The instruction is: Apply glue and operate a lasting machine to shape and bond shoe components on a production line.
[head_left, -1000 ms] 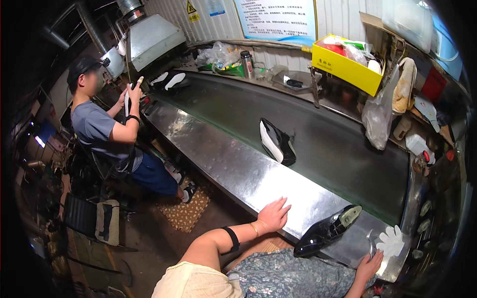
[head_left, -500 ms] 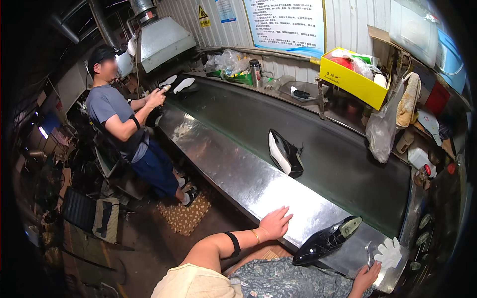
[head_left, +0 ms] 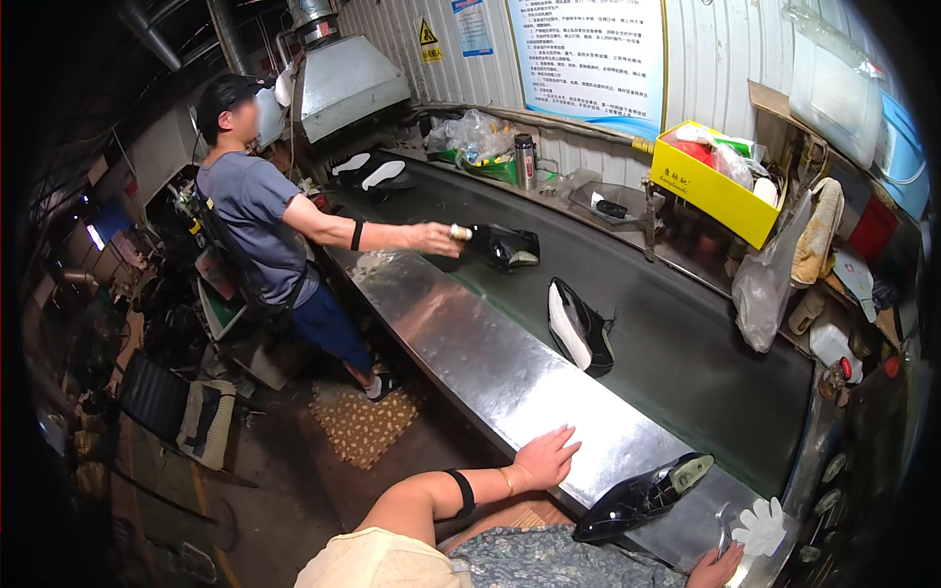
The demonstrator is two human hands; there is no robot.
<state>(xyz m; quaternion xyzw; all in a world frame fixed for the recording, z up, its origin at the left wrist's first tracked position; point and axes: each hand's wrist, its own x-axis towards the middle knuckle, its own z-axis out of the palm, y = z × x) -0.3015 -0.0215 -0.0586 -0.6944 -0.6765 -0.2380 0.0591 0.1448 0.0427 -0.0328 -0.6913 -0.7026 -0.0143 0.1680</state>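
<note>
My left hand (head_left: 547, 459) rests on the front edge of the shiny metal ledge (head_left: 490, 363), fingers stretched out and holding nothing. My right hand (head_left: 716, 567) lies at the ledge's right end with its fingers apart, beside a slim metal hooked tool (head_left: 723, 527) and a white glove (head_left: 761, 527). Between my hands, a glossy black shoe (head_left: 627, 505) with a pale greenish last in it lies tilted across the ledge. On the dark belt (head_left: 676, 363) beyond, a black shoe (head_left: 591, 328) with a white sole edge lies on its side.
A co-worker (head_left: 260, 196) at the far left reaches over the belt, near another black shoe (head_left: 508, 248). White-soled shoes (head_left: 382, 174) lie farther back. A yellow box (head_left: 716, 191), a thermos (head_left: 525, 162) and a hanging plastic bag (head_left: 765, 294) line the far side.
The co-worker has stretched an arm out over the belt, and a black shoe now lies by that hand. My view has shifted slightly. Both my hands stay on the ledge.
</note>
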